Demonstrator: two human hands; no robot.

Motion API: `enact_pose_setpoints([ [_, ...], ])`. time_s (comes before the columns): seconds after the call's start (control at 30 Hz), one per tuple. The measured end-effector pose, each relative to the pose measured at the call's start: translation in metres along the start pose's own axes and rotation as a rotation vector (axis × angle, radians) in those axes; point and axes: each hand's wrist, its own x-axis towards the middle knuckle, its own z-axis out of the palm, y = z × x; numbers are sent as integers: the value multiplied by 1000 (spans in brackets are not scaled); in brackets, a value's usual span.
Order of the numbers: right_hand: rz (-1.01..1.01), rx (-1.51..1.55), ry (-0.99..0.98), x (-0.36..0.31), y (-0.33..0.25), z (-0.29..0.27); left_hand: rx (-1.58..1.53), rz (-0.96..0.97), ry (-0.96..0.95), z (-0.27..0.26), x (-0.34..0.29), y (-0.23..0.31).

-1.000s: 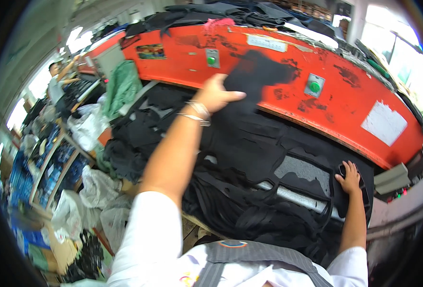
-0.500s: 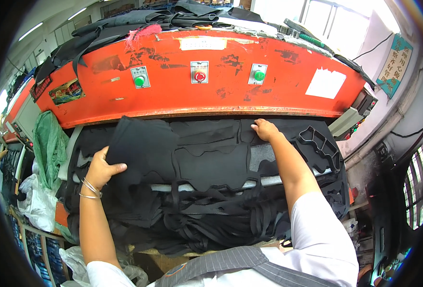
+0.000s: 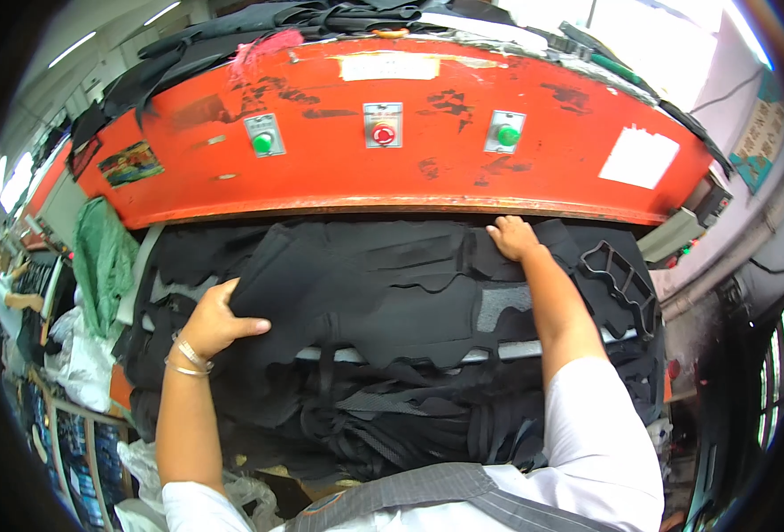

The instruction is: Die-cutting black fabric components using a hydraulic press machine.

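Note:
My left hand (image 3: 216, 326) grips the left edge of a stack of black cut sheets (image 3: 285, 306), its thumb over the top and its fingers hidden beneath. The stack is held tilted over the bed of the red press. At the far side of the bed, just below the red beam, my right hand (image 3: 514, 238) has its fingers curled on a black sheet piece (image 3: 489, 257); the fingertips are partly hidden. A black sheet with a wavy cut outline (image 3: 418, 324) lies between the hands. Right of my right arm rests a metal cutting die (image 3: 620, 288).
The red press beam (image 3: 321, 177) spans the far side, with two green buttons and a red one (image 3: 383, 134). Black offcut strips (image 3: 409, 417) heap along the near edge. Green sacking (image 3: 104, 257) and white plastic bags (image 3: 81, 363) stand left. Another person (image 3: 9, 301) is at far left.
My left hand has moved right and slightly nearer with the stack, which now overlaps the wavy-cut sheet. My right hand stays near the beam. The view has shifted, and another person shows at left.

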Motion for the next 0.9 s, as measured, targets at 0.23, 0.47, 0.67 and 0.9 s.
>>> enact_pose_setpoints([
  [0.23, 70, 138, -24, 19, 38, 11, -46, -25, -66, 46, 20, -4],
  [0.47, -58, 33, -42, 33, 36, 15, -8, -51, -87, 67, 19, -2],
  [0.67, -78, -75, -204, 30, 34, 4, 44, -8, -29, 73, 9, 8],
  [0.9, -142, 244, -55, 6, 53, 2, -134, 15, 259, 62, -14, 21],
])
